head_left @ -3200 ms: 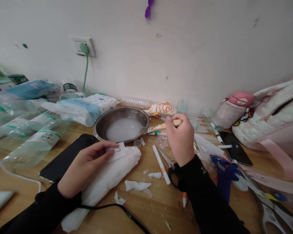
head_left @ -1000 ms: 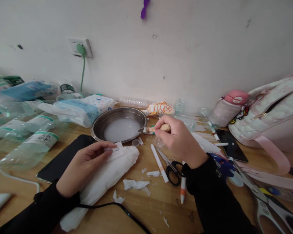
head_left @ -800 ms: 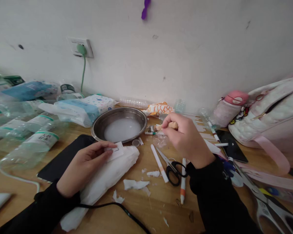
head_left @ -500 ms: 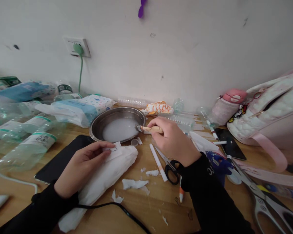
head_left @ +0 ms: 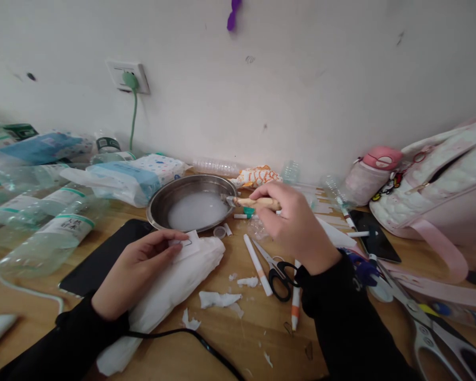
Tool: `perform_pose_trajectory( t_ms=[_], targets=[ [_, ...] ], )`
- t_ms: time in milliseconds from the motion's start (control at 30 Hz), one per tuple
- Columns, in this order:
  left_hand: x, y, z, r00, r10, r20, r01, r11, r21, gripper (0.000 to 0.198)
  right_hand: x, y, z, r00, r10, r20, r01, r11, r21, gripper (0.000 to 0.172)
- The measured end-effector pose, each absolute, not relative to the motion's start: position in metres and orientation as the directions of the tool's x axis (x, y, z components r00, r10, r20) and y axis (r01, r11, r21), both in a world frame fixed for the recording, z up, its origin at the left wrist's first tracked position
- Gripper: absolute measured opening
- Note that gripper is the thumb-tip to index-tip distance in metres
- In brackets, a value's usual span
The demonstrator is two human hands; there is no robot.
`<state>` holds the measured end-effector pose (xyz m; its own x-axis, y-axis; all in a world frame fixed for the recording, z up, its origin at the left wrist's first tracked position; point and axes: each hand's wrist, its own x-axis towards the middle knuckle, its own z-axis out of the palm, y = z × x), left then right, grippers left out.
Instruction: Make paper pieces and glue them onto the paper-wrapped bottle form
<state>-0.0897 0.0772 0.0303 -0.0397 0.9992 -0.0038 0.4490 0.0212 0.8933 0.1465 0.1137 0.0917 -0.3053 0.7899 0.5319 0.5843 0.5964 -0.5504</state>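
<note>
My left hand (head_left: 138, 270) pinches a small white paper piece (head_left: 191, 241) with a dark line on it. The piece lies against a long white paper-covered form (head_left: 170, 296), which rests on the table under that hand. My right hand (head_left: 291, 225) is closed around the wooden handle of a brush (head_left: 259, 203). The brush's bristle end points left, at the right rim of a metal bowl (head_left: 155, 216). Cloudy whitish liquid (head_left: 198, 209) fills the bottom of the bowl. Below the right hand lie small black-handled scissors (head_left: 277, 275) and a white marker (head_left: 257, 264).
Clear plastic bottles (head_left: 59, 238), a black tablet-like slab (head_left: 107, 254) and wipes packs (head_left: 130, 177) crowd the left. An orange-patterned white fish shape (head_left: 257, 175) lies behind the bowl. Large scissors (head_left: 416, 312), a pink-lidded bottle (head_left: 371, 172) and a bag (head_left: 444, 190) stand or lie right. Torn paper scraps (head_left: 220, 299) litter the front.
My right hand has drawn the brush to the right, away from the bowl's middle, uncovering a green-banded white marker beneath. My left hand stays on the paper piece. The view has shifted slightly.
</note>
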Motion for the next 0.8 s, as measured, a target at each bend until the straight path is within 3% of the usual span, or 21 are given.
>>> perform_pose_trajectory(
  t_ms=[133, 267, 433, 600, 800],
  targets=[
    [-0.09, 0.077, 0.03, -0.037, 0.999, 0.011, 0.451, 0.007, 0.893, 0.024, 0.146, 0.114, 0.09, -0.274, 0.891, 0.363, 0.647, 0.45, -0.616, 0.012],
    [-0.091, 0.078, 0.029, -0.017, 1.0, 0.001, 0.445, 0.007, 0.895, 0.026, 0.158, 0.109, 0.1, -0.094, 0.925, 0.369, 0.627, 0.343, -0.699, 0.008],
    [-0.094, 0.08, 0.023, -0.005, 0.999, 0.032, 0.413, -0.028, 0.91, 0.03, 0.16, 0.109, 0.106, 0.024, 0.965, 0.26, 0.279, 0.243, -0.929, 0.004],
    [-0.095, 0.08, 0.022, 0.015, 0.999, 0.03, 0.403, -0.034, 0.914, 0.027, 0.153, 0.117, 0.096, -0.036, 0.989, 0.143, -0.02, 0.142, -0.99, 0.007],
    [-0.092, 0.079, 0.028, 0.04, 0.999, 0.009, 0.364, -0.023, 0.931, 0.029, 0.139, 0.122, 0.083, -0.1, 0.995, 0.014, -0.045, 0.01, -0.999, 0.009]
  ],
)
